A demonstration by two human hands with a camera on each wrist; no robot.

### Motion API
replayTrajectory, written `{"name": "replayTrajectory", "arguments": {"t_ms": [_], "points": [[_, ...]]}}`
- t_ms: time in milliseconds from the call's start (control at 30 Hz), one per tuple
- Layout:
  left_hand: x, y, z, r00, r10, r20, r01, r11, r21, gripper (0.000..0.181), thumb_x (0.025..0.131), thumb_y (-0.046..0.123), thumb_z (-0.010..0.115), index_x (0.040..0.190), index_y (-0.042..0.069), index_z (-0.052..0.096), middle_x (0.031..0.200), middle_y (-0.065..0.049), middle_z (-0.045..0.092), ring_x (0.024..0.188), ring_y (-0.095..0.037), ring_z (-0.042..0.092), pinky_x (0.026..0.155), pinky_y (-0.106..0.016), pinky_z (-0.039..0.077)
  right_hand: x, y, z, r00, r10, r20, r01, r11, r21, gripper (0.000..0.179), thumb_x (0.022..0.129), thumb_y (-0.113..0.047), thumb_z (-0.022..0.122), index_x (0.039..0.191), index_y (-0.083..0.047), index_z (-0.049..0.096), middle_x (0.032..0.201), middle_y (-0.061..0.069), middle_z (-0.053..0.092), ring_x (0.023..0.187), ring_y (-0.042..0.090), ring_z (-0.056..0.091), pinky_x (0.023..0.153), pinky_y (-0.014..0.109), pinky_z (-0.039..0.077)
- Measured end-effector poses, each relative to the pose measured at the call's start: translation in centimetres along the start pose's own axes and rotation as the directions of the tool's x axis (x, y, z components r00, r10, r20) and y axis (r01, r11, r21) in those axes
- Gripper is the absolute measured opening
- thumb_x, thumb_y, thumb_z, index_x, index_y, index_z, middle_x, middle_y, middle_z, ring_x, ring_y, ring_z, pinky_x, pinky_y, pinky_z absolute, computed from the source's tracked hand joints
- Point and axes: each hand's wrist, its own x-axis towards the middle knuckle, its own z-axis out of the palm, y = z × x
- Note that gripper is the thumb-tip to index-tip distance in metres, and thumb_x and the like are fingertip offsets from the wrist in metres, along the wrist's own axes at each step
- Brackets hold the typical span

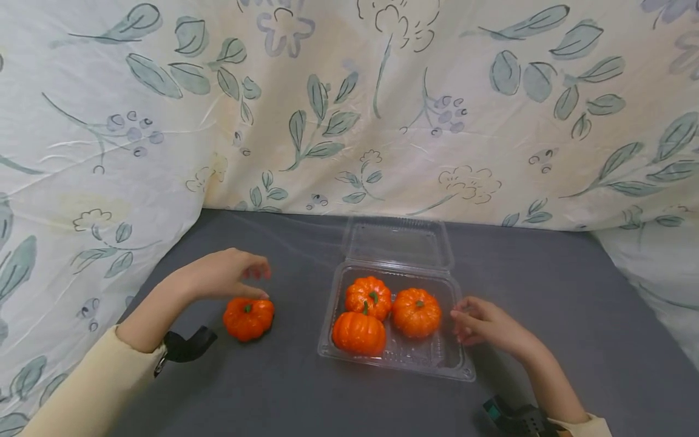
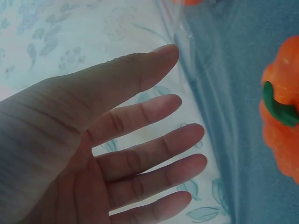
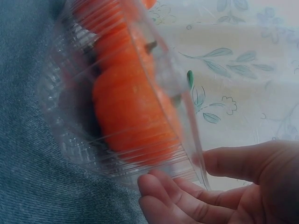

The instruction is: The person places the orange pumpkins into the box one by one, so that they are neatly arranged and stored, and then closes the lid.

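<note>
My left hand [image 1: 232, 273] hovers just beyond a small orange pumpkin [image 1: 248, 318] with a green stem, its thumb overlapping the pumpkin's far edge in the head view. Fingers of that hand are spread and hold nothing in the left wrist view, where the pumpkin [image 2: 285, 109] lies off to the right. An open clear plastic clamshell container [image 1: 404, 358] stands at centre with three more pumpkins [image 1: 417, 312] inside. At its right side, my right hand [image 1: 480, 325] pinches the rim, thumb above and fingers [image 3: 161, 189] against the outer wall.
The container's hinged lid [image 1: 398, 243] lies folded back toward the far side. A dark grey cloth [image 1: 295, 388] covers the table. Floral-patterned fabric [image 1: 349, 121] hangs behind and along both sides. Each wrist carries a black strap [image 1: 188, 346].
</note>
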Motion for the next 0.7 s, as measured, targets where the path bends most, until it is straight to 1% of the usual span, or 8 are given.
{"name": "replayTrajectory", "arguments": {"t_ms": [200,300,467,567,700], "points": [[-0.4,-0.7,1.0,0.998,-0.001,-0.060,0.003,1.000,0.022,0.030,0.079,0.035,0.071,0.101,0.016,0.063,0.096,0.004,0.062,0.092,-0.019,0.057,0.078,-0.040,0.047,0.0,-0.1,0.0,1.000,-0.001,0.008,0.002,1.000,-0.014,0.031,0.096,-0.017,0.048,0.106,0.012,0.042,0.078,0.011,0.060,0.070,0.019,0.062,0.063,0.035,0.054],[-0.5,-1.0,1.5,0.997,0.001,-0.074,0.001,0.999,0.032,0.034,0.079,0.034,0.071,0.105,0.014,0.063,0.101,0.001,0.063,0.095,-0.021,0.058,0.081,-0.043,0.047,0.0,-0.1,0.0,1.000,0.001,0.011,-0.001,1.000,-0.013,0.031,0.096,-0.017,0.048,0.106,0.012,0.042,0.077,0.011,0.060,0.070,0.020,0.062,0.063,0.036,0.054],[-0.4,-1.5,2.4,0.997,0.000,-0.076,0.002,1.000,0.025,0.036,0.079,0.033,0.071,0.108,0.012,0.062,0.106,-0.003,0.063,0.098,-0.025,0.058,0.081,-0.045,0.047,0.0,-0.1,-0.1,1.000,0.002,0.011,-0.002,1.000,-0.008,0.032,0.096,-0.017,0.048,0.106,0.012,0.042,0.078,0.011,0.060,0.070,0.019,0.062,0.064,0.035,0.054],[-0.4,-1.8,3.0,0.998,-0.009,-0.061,0.010,1.000,0.013,0.039,0.080,0.034,0.071,0.110,0.011,0.062,0.109,-0.005,0.063,0.101,-0.027,0.057,0.084,-0.046,0.046,0.0,-0.1,-0.1,1.000,-0.002,0.009,0.002,1.000,-0.001,0.031,0.096,-0.017,0.049,0.106,0.012,0.042,0.078,0.012,0.060,0.069,0.018,0.061,0.063,0.035,0.054],[-0.5,-2.2,3.9,0.999,-0.024,-0.038,0.024,1.000,-0.007,0.042,0.078,0.038,0.072,0.109,0.012,0.063,0.109,-0.004,0.063,0.100,-0.026,0.057,0.083,-0.046,0.045,0.0,0.0,-0.1,1.000,-0.004,0.006,0.004,1.000,0.006,0.030,0.096,-0.015,0.049,0.106,0.012,0.043,0.079,0.013,0.060,0.068,0.017,0.061,0.063,0.035,0.054]]}}
